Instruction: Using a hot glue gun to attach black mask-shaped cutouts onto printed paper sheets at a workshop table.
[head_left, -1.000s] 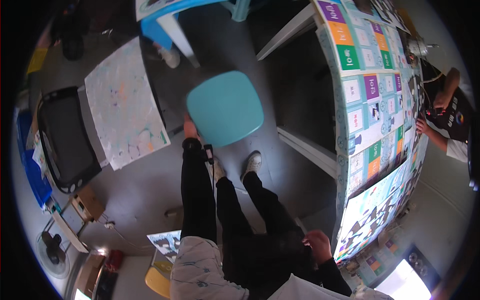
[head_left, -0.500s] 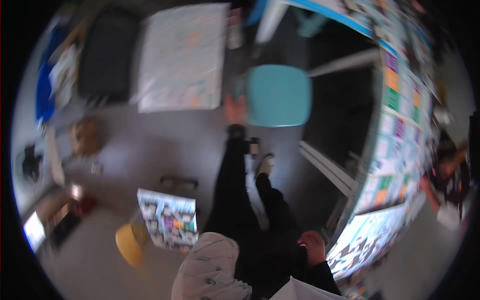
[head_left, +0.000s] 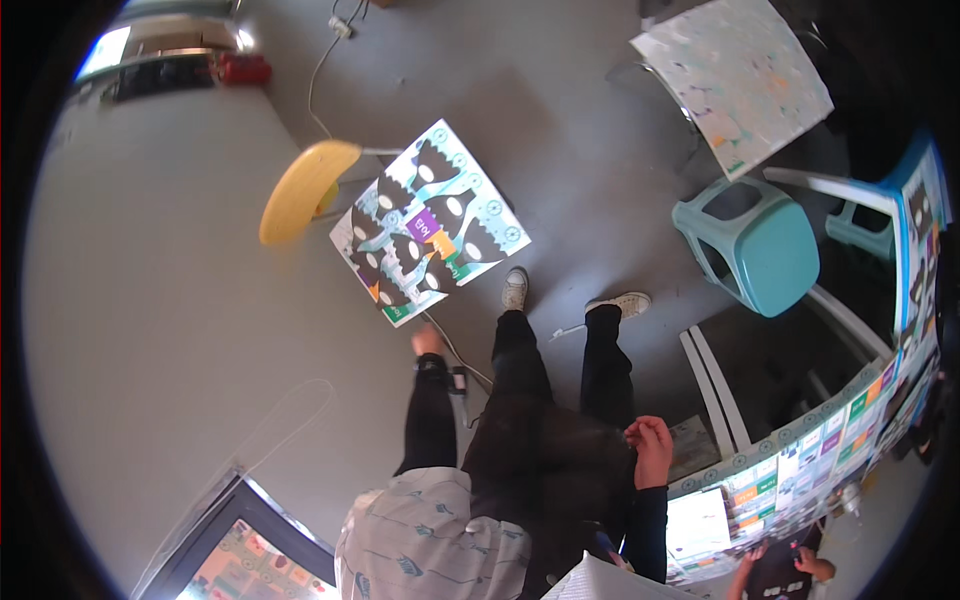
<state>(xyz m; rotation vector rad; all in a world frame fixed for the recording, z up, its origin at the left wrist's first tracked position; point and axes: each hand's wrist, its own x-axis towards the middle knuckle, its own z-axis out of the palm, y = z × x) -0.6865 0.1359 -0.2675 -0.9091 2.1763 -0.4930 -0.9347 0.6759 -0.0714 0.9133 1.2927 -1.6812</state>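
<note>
The person's left hand [head_left: 428,342] reaches down, its grip empty and loose, just short of the patterned board [head_left: 430,222] lying on the floor [head_left: 200,300], while the right hand [head_left: 650,445] hangs curled, holding nothing.

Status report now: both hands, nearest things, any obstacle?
Left hand low, empty, near patterned board. Right hand curled, empty, beside table edge. Floor cable by feet.

Looking straight down at someone standing on a grey floor [head_left: 560,120]. Left hand [head_left: 428,342] hangs empty just below a patterned board [head_left: 430,222] lying flat on the floor, not touching it. Right hand [head_left: 652,446] is loosely curled near the edge of the tiled bench [head_left: 800,460]. A teal stool [head_left: 765,240] and a yellow stool [head_left: 300,190] stand nearby.
</note>
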